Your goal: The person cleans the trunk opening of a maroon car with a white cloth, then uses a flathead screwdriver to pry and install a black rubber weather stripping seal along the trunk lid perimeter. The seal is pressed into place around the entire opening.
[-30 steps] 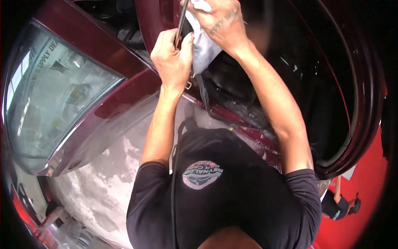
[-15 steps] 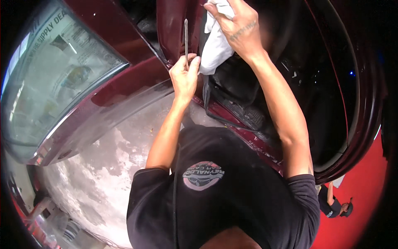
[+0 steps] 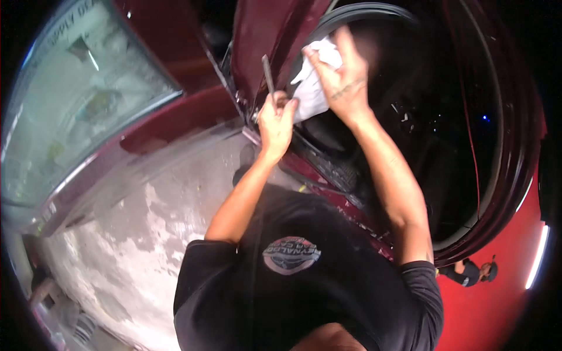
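My left hand is closed around a slim metal rod-like tool, whose narrow end points up and away from me. What sort of tool it is, I cannot tell. A white cloth lies bunched between my hands. Its lower end meets the fingertips of my left hand. My right hand grips the cloth's upper part between thumb and fingers, a little farther off and to the right. Both hands are in the open doorway of a dark red car, beside its painted door pillar.
The car's open door, with its window, reaches out to my left. A black rubber seal curves beyond my hands, around the dark interior. Pale, patchy floor lies below left. Another person stands far off at lower right, near a red surface.
Both hands have come lower and nearer to me in the view, with the cloth and tool. The tool now leans left. More of the curved seal shows at the top.
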A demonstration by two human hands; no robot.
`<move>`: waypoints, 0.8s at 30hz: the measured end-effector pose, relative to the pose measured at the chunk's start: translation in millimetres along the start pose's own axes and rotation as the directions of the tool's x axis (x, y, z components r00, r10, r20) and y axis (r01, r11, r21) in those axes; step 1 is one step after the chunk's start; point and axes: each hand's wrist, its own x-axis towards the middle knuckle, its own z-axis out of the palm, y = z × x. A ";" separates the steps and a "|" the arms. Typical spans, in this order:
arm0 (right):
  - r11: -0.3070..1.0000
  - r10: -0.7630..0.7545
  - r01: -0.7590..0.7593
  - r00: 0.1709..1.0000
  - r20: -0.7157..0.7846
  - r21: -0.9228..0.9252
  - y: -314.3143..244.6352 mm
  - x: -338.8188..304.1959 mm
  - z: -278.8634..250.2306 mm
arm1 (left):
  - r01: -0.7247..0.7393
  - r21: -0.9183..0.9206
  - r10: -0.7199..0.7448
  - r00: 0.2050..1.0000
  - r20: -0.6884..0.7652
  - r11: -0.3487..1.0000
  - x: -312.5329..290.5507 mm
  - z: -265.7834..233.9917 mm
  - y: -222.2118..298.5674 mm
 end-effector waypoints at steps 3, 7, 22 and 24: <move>0.992 0.078 -0.080 0.997 0.029 0.102 -0.4 0.8 8.7 | -0.010 -0.049 0.011 1.000 0.022 0.999 10.0 -12.5 -16.4; 0.781 0.425 -0.483 0.876 0.229 0.396 -17.0 25.4 -19.8 | -0.084 0.090 0.076 0.993 0.092 0.992 13.9 -43.0 5.0; 0.822 0.202 -0.262 0.964 0.171 0.505 -3.4 -14.9 -126.1 | -0.087 -0.007 0.076 0.824 0.561 0.996 21.8 25.9 185.8; 0.869 0.181 -0.255 0.961 0.207 0.423 -5.4 -10.4 -140.2 | -0.013 -0.051 0.043 0.760 0.648 0.999 16.0 46.5 193.8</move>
